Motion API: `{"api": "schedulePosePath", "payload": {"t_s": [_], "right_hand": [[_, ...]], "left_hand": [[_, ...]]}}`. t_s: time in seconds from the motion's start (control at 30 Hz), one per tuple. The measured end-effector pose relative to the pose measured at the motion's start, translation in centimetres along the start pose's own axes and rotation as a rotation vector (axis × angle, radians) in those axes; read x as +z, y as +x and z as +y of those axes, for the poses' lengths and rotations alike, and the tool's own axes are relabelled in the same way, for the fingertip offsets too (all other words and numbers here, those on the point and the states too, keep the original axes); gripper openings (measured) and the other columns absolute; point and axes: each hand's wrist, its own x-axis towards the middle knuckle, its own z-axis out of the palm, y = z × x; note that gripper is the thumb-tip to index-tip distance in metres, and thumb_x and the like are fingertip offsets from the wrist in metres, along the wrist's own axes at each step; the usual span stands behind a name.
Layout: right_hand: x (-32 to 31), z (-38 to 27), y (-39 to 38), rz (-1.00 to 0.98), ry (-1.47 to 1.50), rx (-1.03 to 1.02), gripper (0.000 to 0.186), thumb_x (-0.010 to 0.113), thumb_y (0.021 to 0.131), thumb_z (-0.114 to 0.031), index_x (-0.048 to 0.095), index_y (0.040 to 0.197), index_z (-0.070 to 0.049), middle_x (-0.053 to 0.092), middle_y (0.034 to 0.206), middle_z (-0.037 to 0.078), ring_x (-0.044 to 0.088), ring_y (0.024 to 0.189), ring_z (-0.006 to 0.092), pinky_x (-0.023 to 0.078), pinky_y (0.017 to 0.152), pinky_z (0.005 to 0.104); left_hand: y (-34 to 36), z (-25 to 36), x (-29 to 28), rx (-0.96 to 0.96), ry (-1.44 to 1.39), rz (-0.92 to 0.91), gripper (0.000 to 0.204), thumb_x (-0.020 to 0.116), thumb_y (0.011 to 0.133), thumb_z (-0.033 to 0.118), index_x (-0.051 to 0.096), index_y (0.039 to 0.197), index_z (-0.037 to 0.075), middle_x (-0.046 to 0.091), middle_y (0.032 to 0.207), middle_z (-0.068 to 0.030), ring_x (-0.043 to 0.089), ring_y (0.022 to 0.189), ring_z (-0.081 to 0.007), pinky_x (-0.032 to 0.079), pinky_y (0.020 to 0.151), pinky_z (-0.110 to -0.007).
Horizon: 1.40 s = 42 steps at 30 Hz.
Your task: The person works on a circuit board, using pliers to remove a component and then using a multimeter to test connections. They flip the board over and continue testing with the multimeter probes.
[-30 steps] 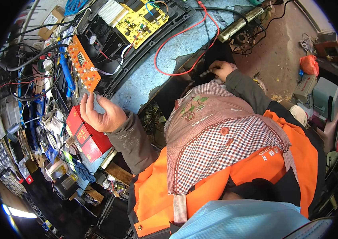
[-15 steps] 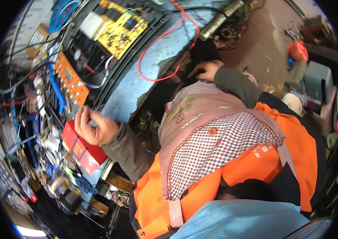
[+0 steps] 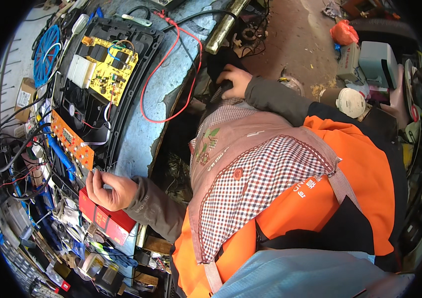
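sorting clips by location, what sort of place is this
Probably an electronics repair workshop: an open casing holds a yellow circuit board, and an orange circuit board is at its edge.

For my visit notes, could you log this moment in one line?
left grip: by orange board, hold unclear | right grip: at apron edge, hold unclear | yellow board: on black casing
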Motion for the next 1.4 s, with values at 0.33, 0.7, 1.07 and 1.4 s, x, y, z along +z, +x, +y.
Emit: {"api": "schedulePosePath", "payload": {"t_s": [0.33,0.7,1.07,1.4], "right_hand": [[-6.0,-3.9,0.9,0.306,0.987,0.284,0.047,0.076,0.108,-0.042,0.070,0.130,-0.001,0.073,0.107,0.008,0.073,0.081,0.0180,0.060,0.067,0.0324],[-7.0,-6.3,1.6,0.332,1.531,0.329,0.051,0.057,0.116,-0.047,0.064,0.133,0.001,0.071,0.117,0.017,0.072,0.097,0.0252,0.064,0.084,0.0359],[-7.6,-6.5,1.0,0.278,1.624,0.412,0.046,0.053,0.116,-0.053,0.061,0.124,-0.009,0.069,0.117,0.019,0.059,0.086,0.0220,0.048,0.067,0.0334],[-6.7,-7.2,1.8,0.408,1.562,0.394,0.047,0.057,0.116,-0.046,0.066,0.136,-0.005,0.071,0.118,0.013,0.069,0.099,0.0241,0.062,0.088,0.0377]], "left_hand": [[0.0,-0.1,-0.1,0.005,-0.029,-0.015,0.018,0.071,0.091,-0.016,0.081,0.103,-0.006,0.076,0.117,-0.0190,0.074,0.106,-0.0281,0.061,0.094,-0.037],[0.1,-0.2,0.0,0.028,-0.013,-0.021,0.016,0.072,0.093,-0.015,0.081,0.102,-0.006,0.076,0.116,-0.0192,0.075,0.105,-0.0284,0.062,0.093,-0.037],[0.0,0.0,-0.1,0.008,-0.028,-0.020,0.014,0.073,0.093,-0.014,0.081,0.102,-0.006,0.076,0.117,-0.0191,0.074,0.105,-0.0277,0.062,0.095,-0.037],[-0.1,-0.3,-0.1,0.000,-0.048,-0.025,0.014,0.073,0.094,-0.014,0.081,0.103,-0.006,0.075,0.118,-0.0196,0.074,0.106,-0.0275,0.062,0.095,-0.037]]}}
